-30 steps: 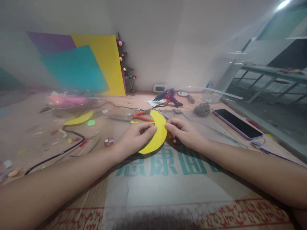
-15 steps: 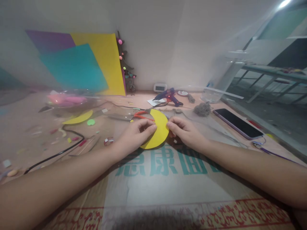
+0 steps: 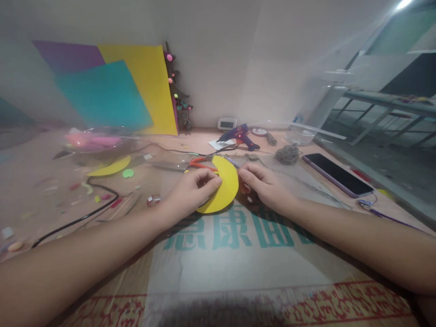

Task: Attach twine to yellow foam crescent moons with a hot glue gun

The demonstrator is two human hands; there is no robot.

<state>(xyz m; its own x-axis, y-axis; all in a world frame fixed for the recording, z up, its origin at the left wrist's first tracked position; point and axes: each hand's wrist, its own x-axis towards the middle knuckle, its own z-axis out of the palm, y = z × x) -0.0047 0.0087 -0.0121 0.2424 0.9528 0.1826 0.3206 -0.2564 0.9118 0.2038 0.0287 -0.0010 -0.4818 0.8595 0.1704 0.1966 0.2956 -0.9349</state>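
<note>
A crescent cut from yellow paper (image 3: pixel 227 188) is pinched near its inner edge between the thumb and fingers of my left hand (image 3: pixel 199 188). Beside the crescent's outer right edge is my right hand (image 3: pixel 260 184), its thumb and fingertips pressed together. A narrow gap seems to part them from the paper; whether they hold something small is hidden. Scissors with orange handles (image 3: pixel 195 162) lie just behind my left hand, partly covered by the crescent. A pale pen-like stick (image 3: pixel 232 162) shows behind the crescent's top right.
A purple glue gun (image 3: pixel 238 135) with a red light stands at the back. Grey yarn (image 3: pixel 287 154) and a phone (image 3: pixel 337 175) lie on the right. At left are a black cable (image 3: pixel 81 221), a yellow paper offcut (image 3: pixel 111 166) and scattered scraps. Coloured sheets (image 3: pixel 105 95) lean against the wall.
My right fingertips have shifted slightly right, off the crescent's edge. The crescent has moved a little left and down in my left hand's grip.
</note>
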